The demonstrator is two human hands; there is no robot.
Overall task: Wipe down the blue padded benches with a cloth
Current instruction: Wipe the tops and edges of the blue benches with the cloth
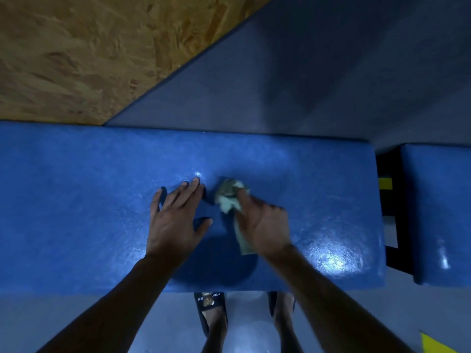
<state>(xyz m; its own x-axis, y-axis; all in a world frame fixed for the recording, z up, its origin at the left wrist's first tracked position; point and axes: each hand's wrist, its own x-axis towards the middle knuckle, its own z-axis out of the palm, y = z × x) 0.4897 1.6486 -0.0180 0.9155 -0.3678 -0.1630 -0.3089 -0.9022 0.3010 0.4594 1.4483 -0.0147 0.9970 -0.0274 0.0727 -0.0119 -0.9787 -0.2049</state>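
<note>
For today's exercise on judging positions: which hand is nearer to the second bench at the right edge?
Right. The right hand grips the cloth on the near bench, on the side toward the second bench; the left hand rests flat farther away.

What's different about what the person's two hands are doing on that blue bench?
The left hand lies flat with fingers spread, holding nothing; the right hand has its grip closed round a crumpled cloth. The left hand touches the blue bench directly, while the right hand presses the cloth onto it. Both are side by side on the same bench top, near its middle.
</note>
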